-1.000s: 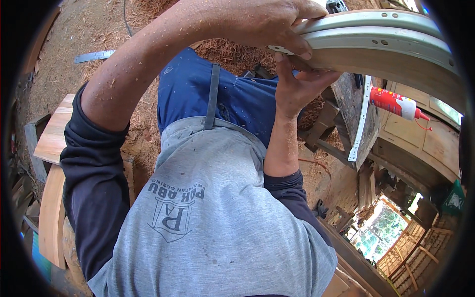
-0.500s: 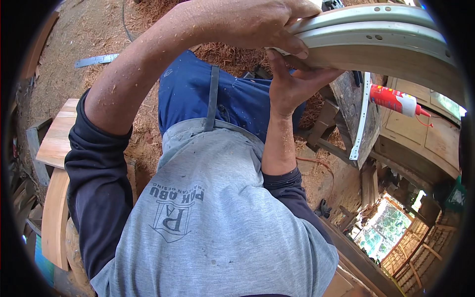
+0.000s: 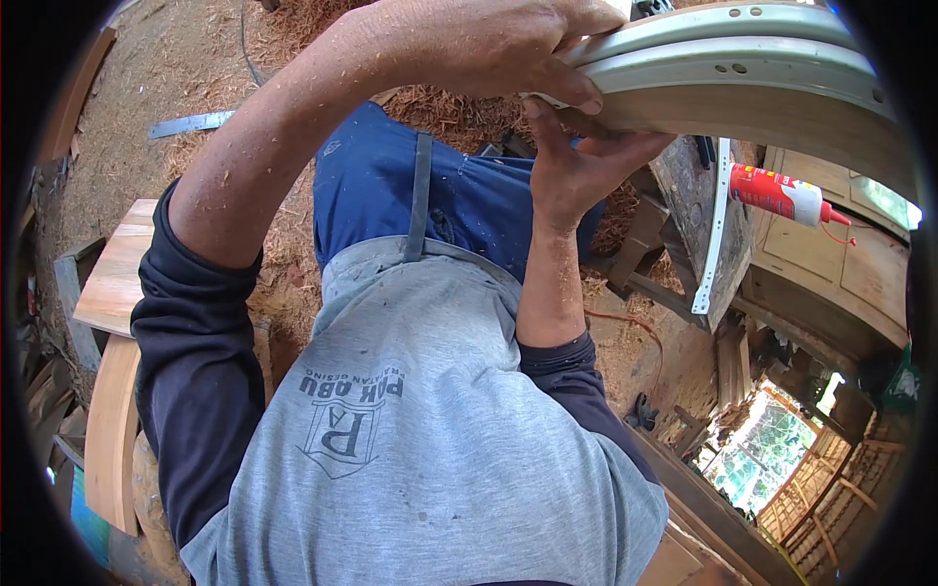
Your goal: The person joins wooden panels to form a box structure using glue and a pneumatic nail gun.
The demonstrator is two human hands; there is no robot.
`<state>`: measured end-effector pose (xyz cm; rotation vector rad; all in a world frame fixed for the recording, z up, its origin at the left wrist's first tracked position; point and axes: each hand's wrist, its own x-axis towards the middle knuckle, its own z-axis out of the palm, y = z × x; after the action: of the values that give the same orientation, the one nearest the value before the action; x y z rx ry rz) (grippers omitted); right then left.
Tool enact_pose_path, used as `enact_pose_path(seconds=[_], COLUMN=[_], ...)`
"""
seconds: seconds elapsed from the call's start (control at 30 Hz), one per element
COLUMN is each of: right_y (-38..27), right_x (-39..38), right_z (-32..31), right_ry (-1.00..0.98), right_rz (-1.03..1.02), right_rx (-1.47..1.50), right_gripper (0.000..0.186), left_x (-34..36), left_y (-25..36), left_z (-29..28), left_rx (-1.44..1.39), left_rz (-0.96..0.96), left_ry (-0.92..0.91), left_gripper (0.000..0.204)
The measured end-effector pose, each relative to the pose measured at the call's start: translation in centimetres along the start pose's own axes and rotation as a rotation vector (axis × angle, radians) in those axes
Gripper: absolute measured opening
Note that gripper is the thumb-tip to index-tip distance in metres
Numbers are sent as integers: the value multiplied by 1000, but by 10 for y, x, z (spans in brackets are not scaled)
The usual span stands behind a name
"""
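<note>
The left hand has its grip pinching the near end of the pale metal rails, at upper right along a wooden board; the right hand sits under the board, thumb and fingers spread.

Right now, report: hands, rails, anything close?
Left hand gripping ends of white rails. Right hand underneath, against wooden board. Red-and-white bottle at right.

White metal rail, holed, along wooden board
</note>
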<state>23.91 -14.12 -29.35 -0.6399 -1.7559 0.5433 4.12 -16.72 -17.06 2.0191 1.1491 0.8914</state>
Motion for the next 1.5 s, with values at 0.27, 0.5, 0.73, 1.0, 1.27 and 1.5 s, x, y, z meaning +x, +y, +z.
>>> enact_pose_path(seconds=[0.27, 0.5, 0.73, 1.0, 1.27, 1.5], right_y=[-6, -9, -8, -7, -14, -13], right_x=[0, 1, 0, 2, 3, 1], right_z=[1, 2, 2, 2, -1, -1], right_ry=[14, 29, 21, 9, 9, 15], right_rz=[78, 126, 114, 53, 162, 163], right_rx=[143, 154, 132, 79, 187, 227], right_gripper=[130, 131, 131, 133, 133, 133], left_x=[-1, -8, -3, -2, -3, -7], left_y=[-3, 4, 2, -1, -2, -1], left_z=[4, -1, 2, 5, 6, 2], left_rx=[69, 118, 87, 75, 70, 91], left_rz=[43, 55, -12, -32, 34, 97], left_ry=[-3, 2, 7, 32, 37, 37], left_gripper=[44, 40, 38, 36, 37, 39])
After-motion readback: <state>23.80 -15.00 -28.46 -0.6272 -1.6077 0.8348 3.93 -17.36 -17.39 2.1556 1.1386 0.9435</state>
